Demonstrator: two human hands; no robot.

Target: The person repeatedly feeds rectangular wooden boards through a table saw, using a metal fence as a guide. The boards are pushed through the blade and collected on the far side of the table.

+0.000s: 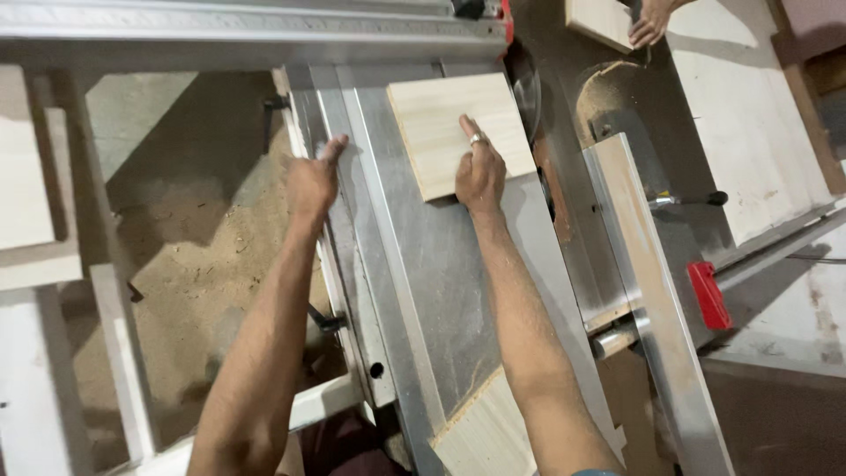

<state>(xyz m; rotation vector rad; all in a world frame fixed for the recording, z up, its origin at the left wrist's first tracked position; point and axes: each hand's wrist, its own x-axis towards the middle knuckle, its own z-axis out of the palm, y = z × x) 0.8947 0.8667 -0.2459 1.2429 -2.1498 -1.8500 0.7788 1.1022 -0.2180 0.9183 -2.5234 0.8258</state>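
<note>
Where the fingers of the right hand (pixel 480 172) lie flat and close together, they press on a pale wooden board (pixel 458 132); a ring shows on one finger. The board is roughly square, light in colour with faint straight grain, clean edges, tilted slightly, and rests on the grey sliding table (pixel 432 264) of a saw bench, at about 12 o'clock from the wrist. At 3 o'clock of the board, just beside its edge, stands the round saw blade (pixel 529 97), partly hidden.

The left hand (pixel 310 181), at 9 o'clock of the board and apart from it, rests on the table's left edge, fingers loosely curled, holding nothing that can be told.

Further out: a long metal fence rail (pixel 652 300) at 4 o'clock, with a red block-shaped part (pixel 709 295) beside it; a second pale board (pixel 480 436) at 6 o'clock; sawdust on the floor (pixel 194 256) at 8 o'clock. At 1 o'clock another person's hand (pixel 650 22) touches a separate wooden piece (pixel 599 19).
</note>
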